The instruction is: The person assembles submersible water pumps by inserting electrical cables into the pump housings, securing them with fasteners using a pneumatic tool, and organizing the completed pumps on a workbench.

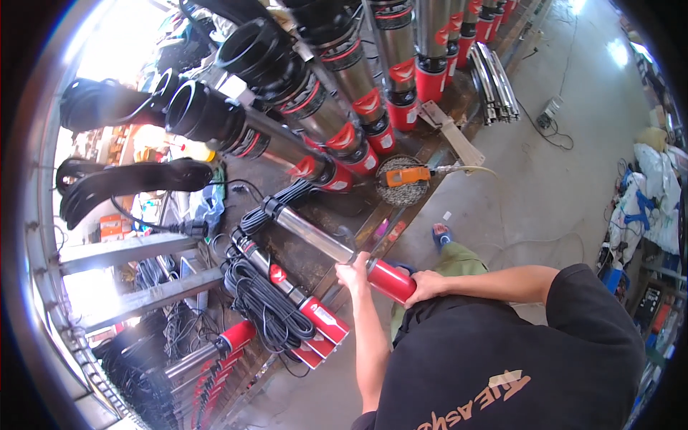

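Both my hands hold a submersible pump (317, 235), a long silver cylinder with a red near end and a black collar at its far end. My left hand (353, 272) is closed round it where silver meets red. The fingers of my right hand (428, 286) wrap the butt of the red end, close to my body. The pump slants over the workbench edge, its far end up and to the left. Below it to the left, shorter pumps (324, 320) with red ends lie side by side, and a coil of black cable (266, 304) rests on them.
Large pumps (322, 107) with black tops and red bases line the bench's far side. An orange tool (407, 175) sits on a round coil (403, 197). Metal strips (494, 84) lie at the far right. A metal frame (143, 247) crosses the left; white bags (648, 183) are stacked right.
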